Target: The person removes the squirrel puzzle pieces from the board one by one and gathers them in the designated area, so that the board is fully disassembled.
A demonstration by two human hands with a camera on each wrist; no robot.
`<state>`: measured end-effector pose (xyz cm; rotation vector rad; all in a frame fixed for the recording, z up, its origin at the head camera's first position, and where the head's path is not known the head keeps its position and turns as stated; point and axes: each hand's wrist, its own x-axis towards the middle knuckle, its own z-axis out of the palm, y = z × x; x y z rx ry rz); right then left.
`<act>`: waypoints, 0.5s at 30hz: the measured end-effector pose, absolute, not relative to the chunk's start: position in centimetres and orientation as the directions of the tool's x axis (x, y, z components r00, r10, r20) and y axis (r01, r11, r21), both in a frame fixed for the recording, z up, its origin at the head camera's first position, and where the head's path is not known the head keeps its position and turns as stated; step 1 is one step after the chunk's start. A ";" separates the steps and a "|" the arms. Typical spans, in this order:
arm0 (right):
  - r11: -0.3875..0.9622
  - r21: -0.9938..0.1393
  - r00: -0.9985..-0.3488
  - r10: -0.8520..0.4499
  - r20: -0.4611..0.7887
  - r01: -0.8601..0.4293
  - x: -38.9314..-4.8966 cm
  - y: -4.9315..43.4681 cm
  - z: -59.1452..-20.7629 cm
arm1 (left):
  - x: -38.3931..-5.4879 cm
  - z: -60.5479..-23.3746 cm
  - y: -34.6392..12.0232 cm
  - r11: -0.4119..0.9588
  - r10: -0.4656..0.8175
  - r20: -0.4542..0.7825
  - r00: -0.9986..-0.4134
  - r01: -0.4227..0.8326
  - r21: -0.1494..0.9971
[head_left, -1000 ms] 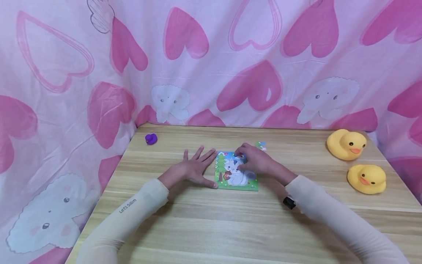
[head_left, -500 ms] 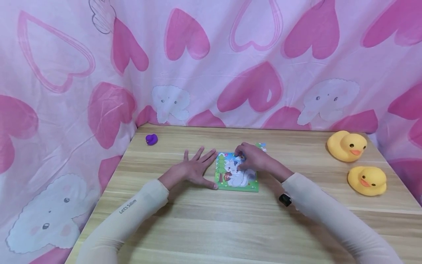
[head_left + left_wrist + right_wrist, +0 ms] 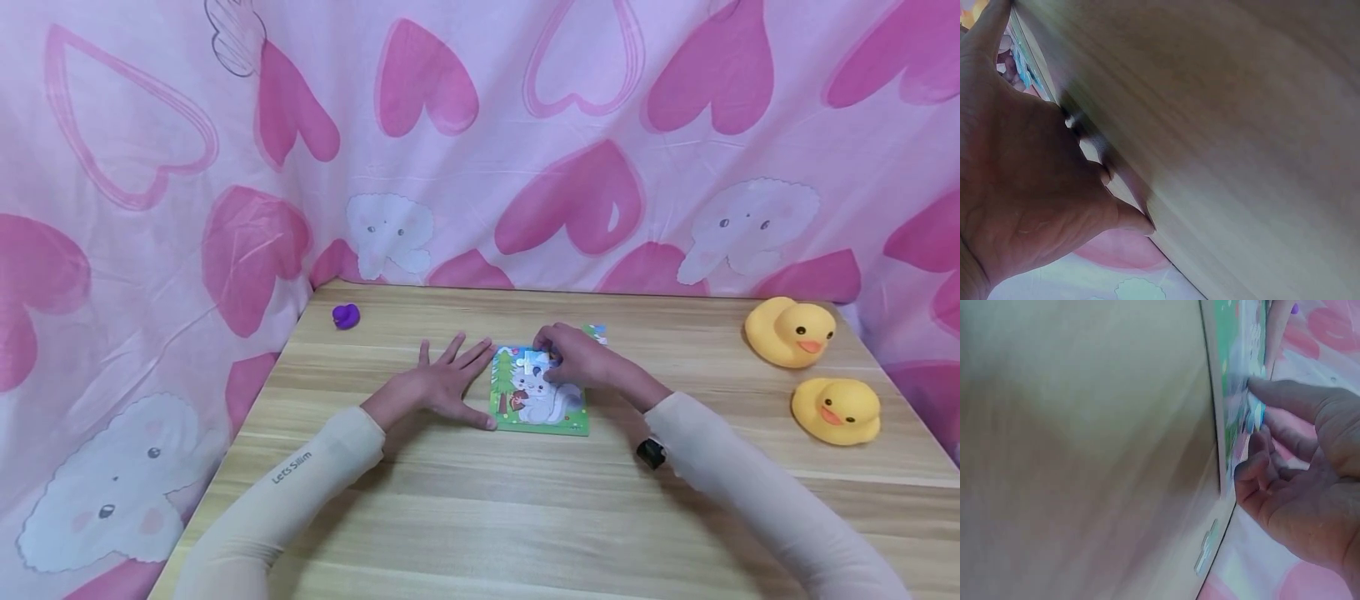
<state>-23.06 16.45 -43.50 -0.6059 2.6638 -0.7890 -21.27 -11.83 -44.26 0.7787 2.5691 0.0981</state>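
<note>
A jigsaw puzzle point(image 3: 537, 410) in a flat tray lies mid-table, with a white squirrel, a green tree and blue sky on it. My left hand point(image 3: 446, 387) rests on the table at its left side, fingers spread, thumb and index fingertip at its left edge. My right hand point(image 3: 581, 358) is over the puzzle's upper right part and pinches a blue-and-white puzzle piece point(image 3: 1255, 412) between thumb and fingers. In the head view this piece overlaps the squirrel's head. The fingers hide the upper right of the picture.
Another puzzle piece point(image 3: 597, 332) lies on the table behind the right hand. Two large yellow rubber ducks point(image 3: 787, 333) stand at the right, and a small purple duck point(image 3: 346, 316) at the back left. A pink heart-patterned curtain point(image 3: 450, 167) surrounds the wooden table point(image 3: 465, 517).
The piece in my right fingers now shows, shiny and tilted, over the squirrel's head. The right hand has shifted slightly; the left hand stays in place.
</note>
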 end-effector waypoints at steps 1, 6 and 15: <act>0.757 -0.573 -0.860 -0.482 -0.165 -0.315 -23.3 16.6 -43.5 | -21.3 -44.3 -11.8 0.838 0.543 -0.400 -0.739 0.511 0.193; 0.738 -0.591 -0.820 -0.532 -0.212 -0.326 -24.4 17.0 -43.5 | -21.3 -44.3 -11.9 0.836 0.544 -0.400 -0.738 0.515 0.187; 0.740 -0.568 -0.789 -0.566 -0.238 -0.360 -24.9 16.9 -43.0 | -21.4 -44.4 -11.9 0.835 0.545 -0.399 -0.737 0.517 0.185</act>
